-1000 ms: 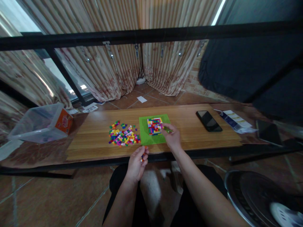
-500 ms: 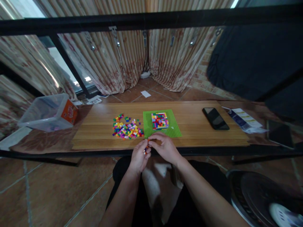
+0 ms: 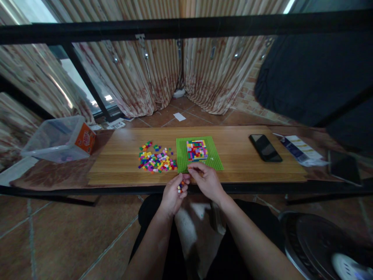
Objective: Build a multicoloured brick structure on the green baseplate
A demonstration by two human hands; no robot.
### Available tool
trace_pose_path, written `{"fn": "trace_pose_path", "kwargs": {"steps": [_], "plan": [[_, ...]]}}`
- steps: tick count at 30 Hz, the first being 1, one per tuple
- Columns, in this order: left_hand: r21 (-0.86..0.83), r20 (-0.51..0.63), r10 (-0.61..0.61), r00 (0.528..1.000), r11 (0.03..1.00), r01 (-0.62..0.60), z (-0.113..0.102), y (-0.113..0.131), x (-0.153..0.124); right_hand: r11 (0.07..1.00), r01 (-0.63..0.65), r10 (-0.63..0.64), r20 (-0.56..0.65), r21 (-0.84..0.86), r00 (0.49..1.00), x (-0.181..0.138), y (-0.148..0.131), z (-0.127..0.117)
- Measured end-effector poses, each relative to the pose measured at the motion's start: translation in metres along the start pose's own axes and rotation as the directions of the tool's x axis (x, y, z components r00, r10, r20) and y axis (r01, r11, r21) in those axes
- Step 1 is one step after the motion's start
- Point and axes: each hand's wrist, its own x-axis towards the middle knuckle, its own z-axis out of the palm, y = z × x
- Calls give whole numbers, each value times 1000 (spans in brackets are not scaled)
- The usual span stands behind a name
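My left hand (image 3: 172, 196) is closed around several small toy bricks (image 3: 180, 187), white, orange and dark ones, at the table's front edge. Just to its right, my right hand (image 3: 206, 181) pinches a tiny orange brick (image 3: 190, 167) between thumb and fingertips, over the near edge of the green baseplate (image 3: 215, 153). On the baseplate stands a square block built of many-coloured bricks (image 3: 197, 150), beyond my right hand. A pile of loose bricks (image 3: 157, 160) is spread on the wood left of the baseplate.
The wooden table top (image 3: 122, 155) carries a black phone (image 3: 265, 147) on the right. Leaflets (image 3: 303, 149) and a dark flat object (image 3: 344, 167) lie beyond its right end. A clear plastic box (image 3: 58, 138) stands at the left. A black bar (image 3: 186, 28) crosses overhead.
My right hand has moved slightly right, away from my left hand, with the orange brick in its fingertips. My left hand keeps its bricks and stays nearly in place.
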Motion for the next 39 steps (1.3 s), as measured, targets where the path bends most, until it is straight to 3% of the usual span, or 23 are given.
{"fn": "trace_pose_path", "kwargs": {"steps": [5, 10, 20, 27, 39], "plan": [[14, -9, 8, 1000, 1000, -8, -1, 1, 1, 1000, -11, 7, -201, -21, 980, 10, 9, -21], [8, -11, 4, 1000, 1000, -4, 0, 2, 0, 978, -27, -40, -314, -207, 949, 20, 17, -40], [17, -13, 6, 1000, 1000, -6, -1, 1, 1, 938, -122, -1, -355, -325, 935, 37, 29, -34], [15, -22, 2, 1000, 1000, -1, 1, 2, -1, 881, -56, -97, -296, -469, 950, 39, 27, -29], [24, -18, 1, 1000, 1000, 0, 1, 2, -4, 890, -71, -90, -327, -451, 941, 40, 27, -27]]}}
